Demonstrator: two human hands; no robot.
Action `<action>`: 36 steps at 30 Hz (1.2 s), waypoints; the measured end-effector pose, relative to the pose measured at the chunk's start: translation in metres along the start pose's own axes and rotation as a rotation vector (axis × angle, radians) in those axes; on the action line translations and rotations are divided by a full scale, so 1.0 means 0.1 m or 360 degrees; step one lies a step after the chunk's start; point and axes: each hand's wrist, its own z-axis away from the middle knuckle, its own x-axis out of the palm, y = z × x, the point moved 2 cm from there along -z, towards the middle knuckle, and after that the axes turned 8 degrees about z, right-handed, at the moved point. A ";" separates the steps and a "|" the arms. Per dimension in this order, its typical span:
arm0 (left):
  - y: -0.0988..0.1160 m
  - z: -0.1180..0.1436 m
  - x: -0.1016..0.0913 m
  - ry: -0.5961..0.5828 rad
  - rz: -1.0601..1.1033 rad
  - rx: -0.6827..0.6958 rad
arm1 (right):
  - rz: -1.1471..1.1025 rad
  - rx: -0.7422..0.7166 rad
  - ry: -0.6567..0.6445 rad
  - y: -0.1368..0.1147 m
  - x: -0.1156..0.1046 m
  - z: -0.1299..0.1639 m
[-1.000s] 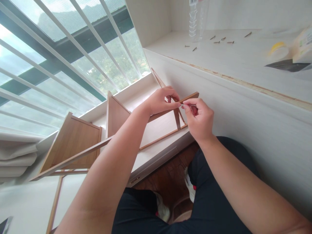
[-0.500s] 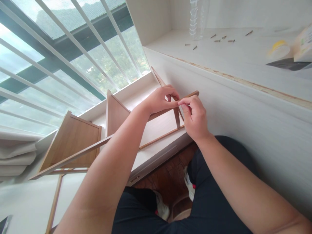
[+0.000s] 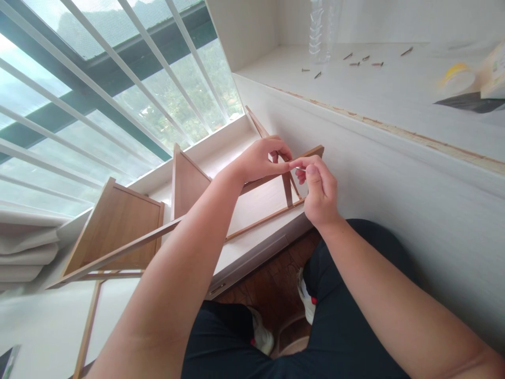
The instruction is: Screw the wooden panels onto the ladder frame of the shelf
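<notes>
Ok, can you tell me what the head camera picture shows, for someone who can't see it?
Two bare hands meet at the top rail of a small wooden frame on a white ledge by a barred window: the left hand grips the rail, and the right hand pinches something too small to identify. Loose screws lie on a higher white shelf.

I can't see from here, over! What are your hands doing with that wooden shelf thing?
Left hand pinching wooden frame top rail. Right hand closed on small thin piece at same joint. Nothing blocking.
</notes>
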 end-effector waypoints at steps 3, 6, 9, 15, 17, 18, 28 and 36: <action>-0.01 0.00 0.00 -0.0017 -0.0003 0.0016 | -0.0147 0.0076 0.0011 0.04 0.01 0.00; -0.01 0.00 0.00 -0.0019 -0.0012 0.0010 | -0.0243 0.0180 0.0023 0.10 0.02 0.00; -0.01 0.00 0.00 -0.0016 -0.0023 0.0000 | -0.0291 0.0246 0.0007 0.14 0.02 0.00; 0.00 -0.01 0.00 -0.0018 -0.0037 -0.0030 | -0.0399 0.0279 -0.0064 0.15 0.01 -0.02; 0.00 -0.01 0.00 -0.0015 -0.0033 -0.0033 | -0.0433 0.0285 -0.0073 0.14 0.01 -0.02; 0.00 0.00 0.00 -0.0014 -0.0027 -0.0033 | -0.0454 0.0289 -0.0078 0.14 0.01 -0.02; 0.03 0.01 -0.01 -0.0011 0.0000 -0.0069 | -0.0672 0.0297 -0.0114 0.10 0.01 -0.01; 0.08 0.02 -0.02 -0.0025 -0.0013 -0.0128 | -0.0729 0.0362 -0.0129 0.11 0.02 -0.01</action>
